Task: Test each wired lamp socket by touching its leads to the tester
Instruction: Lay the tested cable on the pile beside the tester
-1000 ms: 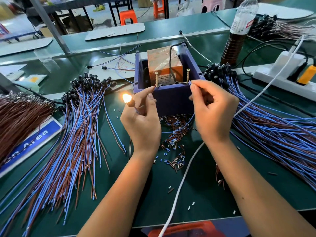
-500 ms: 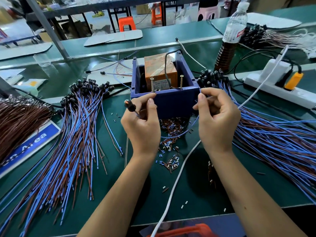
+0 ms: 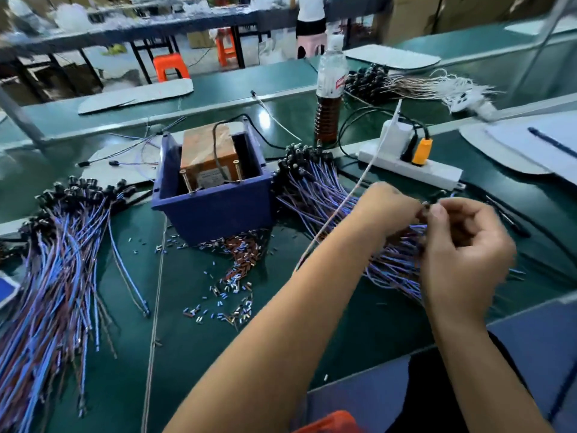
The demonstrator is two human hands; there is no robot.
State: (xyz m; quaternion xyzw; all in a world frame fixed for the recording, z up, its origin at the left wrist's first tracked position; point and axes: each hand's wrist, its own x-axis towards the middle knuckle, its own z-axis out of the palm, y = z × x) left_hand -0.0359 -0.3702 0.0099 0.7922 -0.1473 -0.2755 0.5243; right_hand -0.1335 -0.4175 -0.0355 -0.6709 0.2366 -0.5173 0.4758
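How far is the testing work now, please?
Many sockets lie in the left pile, presumably tested already. Both hands, left hand and right hand, are over the right pile, apparently picking the next socket. That large pile is left; the tester stands untouched.

half-full bottle [image 3: 331, 85] behind power strip [image 3: 406, 167]; orange stool [image 3: 171, 66] beyond bench.
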